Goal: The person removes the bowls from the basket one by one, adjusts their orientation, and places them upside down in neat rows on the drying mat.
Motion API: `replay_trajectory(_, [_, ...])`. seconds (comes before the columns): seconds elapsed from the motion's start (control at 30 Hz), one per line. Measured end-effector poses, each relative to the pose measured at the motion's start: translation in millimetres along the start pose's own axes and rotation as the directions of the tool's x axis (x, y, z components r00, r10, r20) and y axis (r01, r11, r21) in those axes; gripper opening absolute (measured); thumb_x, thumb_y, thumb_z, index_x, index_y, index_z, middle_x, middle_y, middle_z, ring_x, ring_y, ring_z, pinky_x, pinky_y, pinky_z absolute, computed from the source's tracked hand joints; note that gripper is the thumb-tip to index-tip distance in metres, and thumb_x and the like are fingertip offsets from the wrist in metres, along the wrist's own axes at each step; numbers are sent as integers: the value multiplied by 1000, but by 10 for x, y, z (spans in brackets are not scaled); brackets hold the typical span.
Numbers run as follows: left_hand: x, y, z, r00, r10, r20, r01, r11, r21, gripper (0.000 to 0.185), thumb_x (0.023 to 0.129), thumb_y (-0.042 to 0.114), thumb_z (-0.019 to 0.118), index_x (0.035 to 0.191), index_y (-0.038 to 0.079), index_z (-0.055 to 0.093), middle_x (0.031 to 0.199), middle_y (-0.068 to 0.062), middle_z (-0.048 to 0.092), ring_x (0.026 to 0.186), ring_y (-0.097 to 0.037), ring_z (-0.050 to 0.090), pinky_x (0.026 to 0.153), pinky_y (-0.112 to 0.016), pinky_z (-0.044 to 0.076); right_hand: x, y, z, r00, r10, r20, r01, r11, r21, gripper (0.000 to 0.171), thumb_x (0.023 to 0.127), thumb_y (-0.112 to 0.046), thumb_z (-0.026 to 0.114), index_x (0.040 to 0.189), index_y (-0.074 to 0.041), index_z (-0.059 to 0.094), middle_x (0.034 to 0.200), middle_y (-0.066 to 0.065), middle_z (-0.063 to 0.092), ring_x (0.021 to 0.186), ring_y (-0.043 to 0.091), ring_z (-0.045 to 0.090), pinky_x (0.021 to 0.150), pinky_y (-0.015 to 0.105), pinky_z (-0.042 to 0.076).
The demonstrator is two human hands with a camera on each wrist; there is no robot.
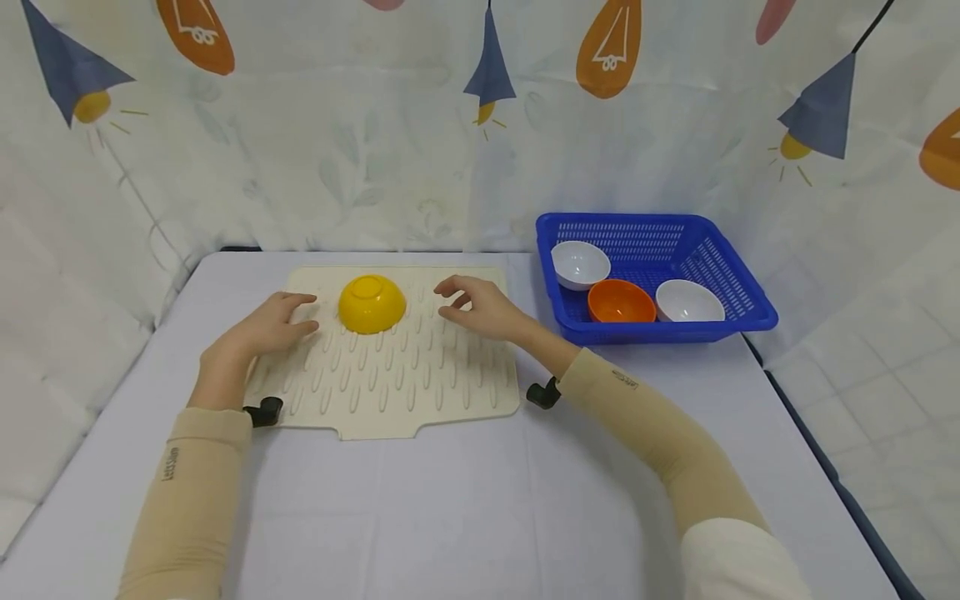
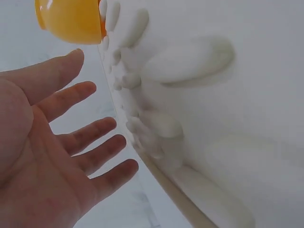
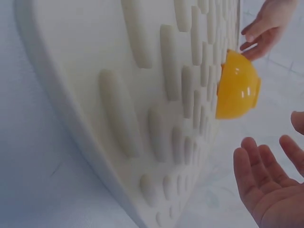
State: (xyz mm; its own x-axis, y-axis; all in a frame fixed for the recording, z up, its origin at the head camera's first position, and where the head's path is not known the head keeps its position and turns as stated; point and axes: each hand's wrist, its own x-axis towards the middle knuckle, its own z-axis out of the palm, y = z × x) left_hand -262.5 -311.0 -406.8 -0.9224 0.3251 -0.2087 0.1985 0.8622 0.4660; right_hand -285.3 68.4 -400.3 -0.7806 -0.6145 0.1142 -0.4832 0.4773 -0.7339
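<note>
A yellow bowl (image 1: 372, 305) lies upside down on a cream ridged drying mat (image 1: 390, 392), toward its far edge. My left hand (image 1: 279, 323) hovers to the left of the bowl, fingers extended and apart from it; the left wrist view shows the spread fingers (image 2: 102, 145) near the bowl (image 2: 71, 21). On the bowl's other side is my right hand (image 1: 480, 307), its fingers loosely bent and holding nothing. In the right wrist view that hand (image 3: 270, 185) is apart from the bowl (image 3: 238, 88), with the left hand (image 3: 270, 26) beyond it.
At the back right stands a blue plastic basket (image 1: 660, 335). It holds a white bowl (image 1: 581, 265), an orange bowl (image 1: 621, 302) and another white bowl (image 1: 690, 302). A white cloth covers the table (image 1: 450, 517). Behind it hangs a patterned curtain (image 1: 405, 167).
</note>
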Motion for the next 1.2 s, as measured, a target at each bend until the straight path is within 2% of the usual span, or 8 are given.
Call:
replay_trajectory(0.2, [-64,-52,-37,999,-39,5,39,999,23,55,107,15,49,148,-17,32,145,-50,23,135,-64,22,110,-73,21,-82,37,-32,1000,6,5,-6,1000,-3,34,102,-20,65,134,-9,61,136,15,62,108,20,64,91,30,55])
replay_trajectory(0.33, [-88,-103,-53,996,-85,28,83,995,56,60,106,18,50,148,-19,29,142,-52,22,133,-66,23,108,-75,24,-130,49,-60,999,36,10,-36,999,14,34,103,-22,65,134,-10,62,135,13,62,110,20,63,93,31,54])
replay_trajectory(0.5, [-117,-171,-79,991,-121,56,118,991,60,70,104,20,56,149,-22,23,140,-53,20,132,-66,23,107,-74,26,-171,50,-116,998,62,4,-62,993,98,33,103,-22,65,133,-9,63,133,16,63,110,24,64,90,34,56])
replay_trajectory(0.6, [-144,-217,-99,992,-117,54,115,992,49,77,99,19,64,147,-24,23,138,-53,23,130,-65,26,106,-74,27,-197,46,-163,997,73,9,-73,972,225,32,103,-18,63,133,-6,62,130,18,63,108,32,66,85,38,59])
replay_trajectory(0.73, [-185,-302,-111,990,-126,61,125,992,30,87,93,20,74,147,-25,22,140,-53,21,132,-66,23,108,-74,24,-233,33,-238,996,87,18,-88,927,366,32,104,-16,62,134,-5,60,126,13,64,107,33,68,84,39,60])
replay_trajectory(0.87, [-209,-375,-117,990,-125,65,125,992,12,90,92,22,77,146,-26,24,145,-51,18,136,-66,17,110,-74,20,-283,-22,-343,995,97,19,-97,909,405,33,105,-20,61,135,-6,59,127,9,63,109,31,68,86,39,59])
replay_trajectory(1.07, [-232,-421,-136,989,-126,76,130,990,-57,94,90,24,80,147,-26,23,147,-50,20,137,-65,18,110,-73,21,-373,-57,-520,993,118,26,-117,889,443,36,106,-25,59,137,-8,58,132,9,62,116,37,64,93,42,57])
replay_trajectory(1.2, [-249,-435,-146,989,-127,80,133,989,-69,92,88,22,80,147,-24,25,148,-49,22,138,-64,19,110,-73,22,-417,-32,-643,992,125,9,-115,883,455,37,106,-26,59,138,-7,58,131,11,63,114,34,65,94,45,56])
